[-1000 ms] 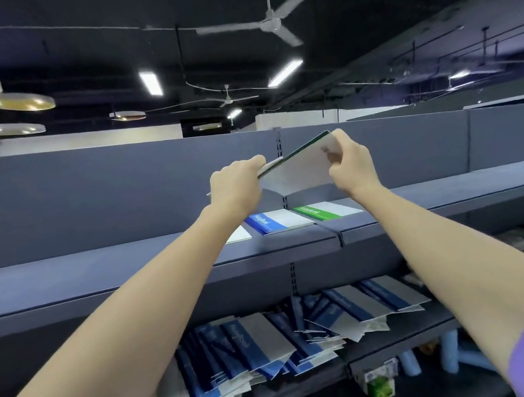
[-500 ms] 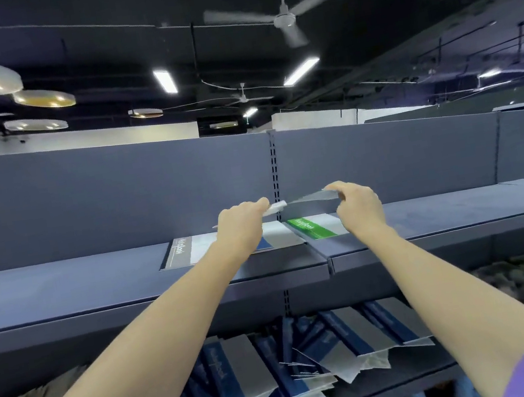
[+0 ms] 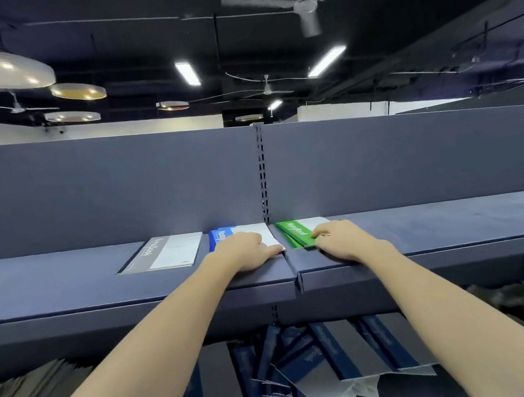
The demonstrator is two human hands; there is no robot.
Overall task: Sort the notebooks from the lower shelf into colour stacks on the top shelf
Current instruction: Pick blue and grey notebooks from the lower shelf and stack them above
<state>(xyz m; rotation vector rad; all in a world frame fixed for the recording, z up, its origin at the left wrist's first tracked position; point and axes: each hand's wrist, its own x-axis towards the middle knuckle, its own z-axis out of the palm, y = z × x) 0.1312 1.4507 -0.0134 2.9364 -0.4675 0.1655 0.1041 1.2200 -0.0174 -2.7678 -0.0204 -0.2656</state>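
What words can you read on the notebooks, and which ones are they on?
"NoteBook" on the grey notebook, top shelf.
"NoteBook" on the green notebook.
"Note..." on the blue notebook; the left hand covers the rest.
Lower-shelf notebooks: lettering too blurred to read.

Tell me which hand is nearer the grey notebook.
Left. The left hand rests on the blue notebook right beside the grey notebook; the right hand is farther off, on the green notebook.

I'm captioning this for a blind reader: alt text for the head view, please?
Two bare hands rest on notebooks on the top shelf: left hand on the blue notebook, right hand on the green notebook; a grey notebook lies left.
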